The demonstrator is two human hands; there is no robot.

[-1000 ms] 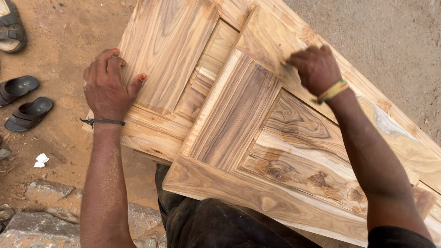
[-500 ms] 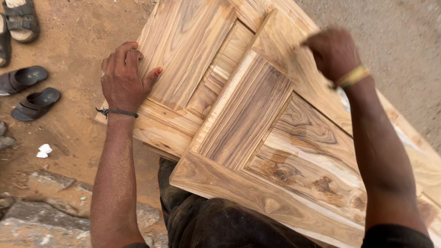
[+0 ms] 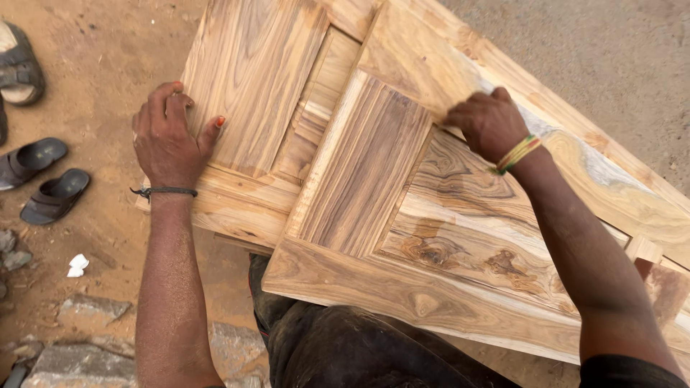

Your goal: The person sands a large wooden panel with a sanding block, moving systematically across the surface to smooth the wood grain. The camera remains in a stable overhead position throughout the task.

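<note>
Outdoors in daylight, the ground (image 3: 100,43) is bare reddish-brown dirt. Two dark sandals (image 3: 43,176) lie on it, with another sandal (image 3: 20,65) further from them toward the top edge. A white scrap (image 3: 76,265) lies just below the pair, and grey stones (image 3: 79,338) lie lower still. Greyer, gravelly ground (image 3: 618,65) lies far right of them.

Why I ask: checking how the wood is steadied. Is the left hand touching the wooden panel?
Touching. The head view shows the left hand lying flat on the wooden panel, palm down near its left edge, fingers and thumb spread against the surface.
</note>
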